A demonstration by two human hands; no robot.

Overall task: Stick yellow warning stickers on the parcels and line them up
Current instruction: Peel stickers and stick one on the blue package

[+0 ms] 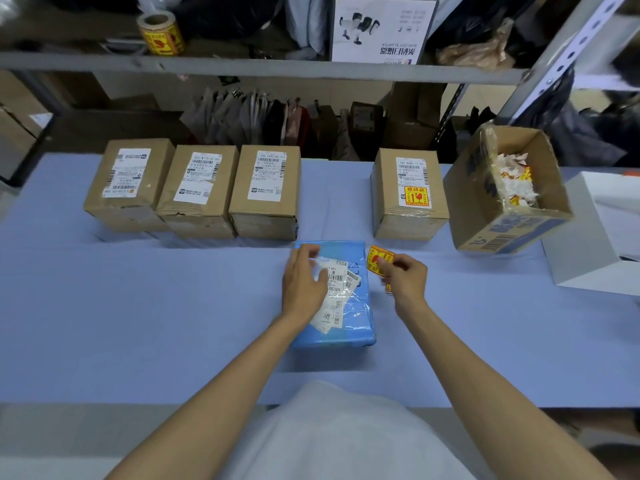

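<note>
Your right hand (403, 277) pinches a yellow warning sticker (379, 258) beside the blue parcel (349, 327) your flat, open left hand (303, 282) steadies; one cardboard box (408, 195) is stickered, three cardboard boxes (201, 192) left of it remain.

Left hand (303, 284) flat on blue parcel (349, 323), right hand (405, 277) pinching yellow sticker (378, 259) beside it

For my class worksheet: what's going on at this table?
A person is labelling parcels. The left hand steadies a blue parcel while the right hand pinches a yellow sticker beside it. One box in the back row already has a sticker; three boxes on the left don't.
</note>
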